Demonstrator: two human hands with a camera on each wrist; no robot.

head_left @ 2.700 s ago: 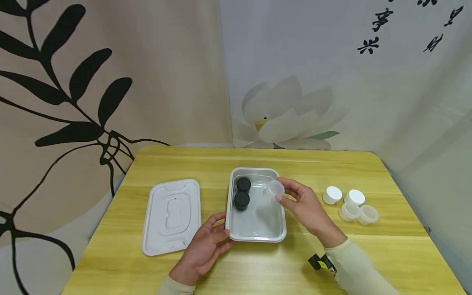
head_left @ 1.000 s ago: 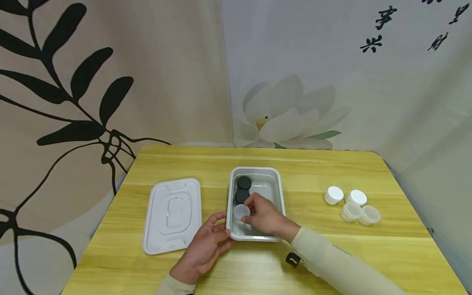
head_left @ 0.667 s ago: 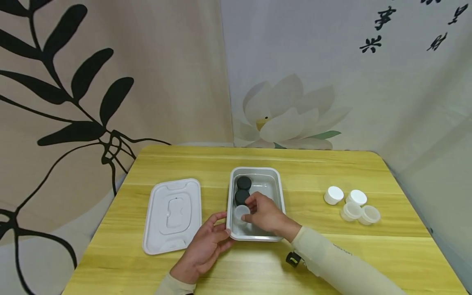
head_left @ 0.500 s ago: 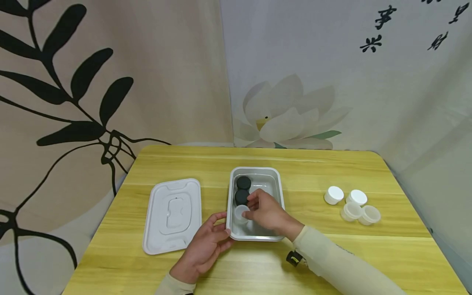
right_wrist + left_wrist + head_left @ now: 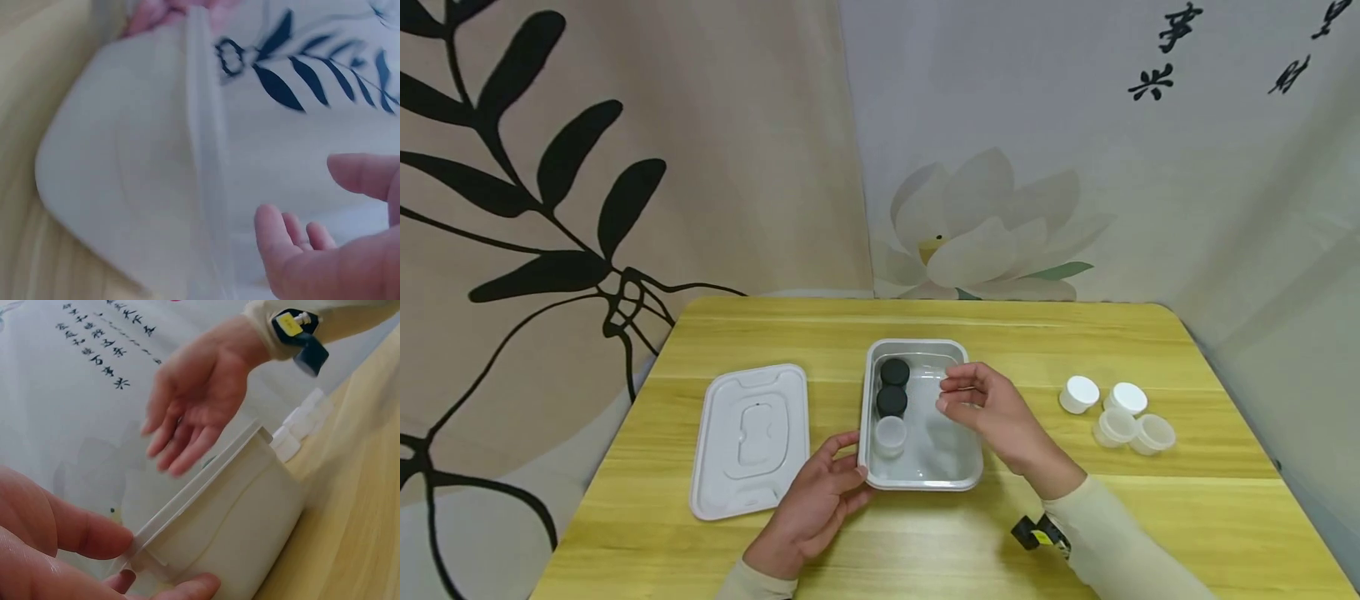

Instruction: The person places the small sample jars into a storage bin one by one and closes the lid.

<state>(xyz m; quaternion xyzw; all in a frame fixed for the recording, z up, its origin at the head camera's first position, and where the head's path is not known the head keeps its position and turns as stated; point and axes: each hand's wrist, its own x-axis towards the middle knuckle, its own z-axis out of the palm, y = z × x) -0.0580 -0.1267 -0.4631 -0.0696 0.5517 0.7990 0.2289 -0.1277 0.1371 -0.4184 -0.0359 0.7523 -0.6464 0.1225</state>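
Note:
A white rectangular plastic box (image 5: 951, 454) sits on the wooden table. My left hand (image 5: 820, 508) grips its near left corner, fingers and thumb at the rim and outer wall, as the left wrist view also shows. Along the inside left wall stand two black-lidded round containers (image 5: 894, 387) and, nearest me, a small translucent round cup (image 5: 890, 437). My right hand (image 5: 996, 412) hovers over the box's right side with nothing between thumb and fingers. In the right wrist view, the right thumb and fingers (image 5: 275, 234) stand apart beside the rim.
A white lid (image 5: 751, 442) lies on the table (image 5: 1030, 333) left of the box. Off to the right are two white-capped containers (image 5: 1101, 397) and two translucent cups (image 5: 1133, 432), grouped together. A printed curtain (image 5: 737, 150) hangs behind the far table edge.
The right hand brought the translucent cup leftward and set it in front of the black-lidded containers. It then let go and moved back right. The left hand stayed at the box corner.

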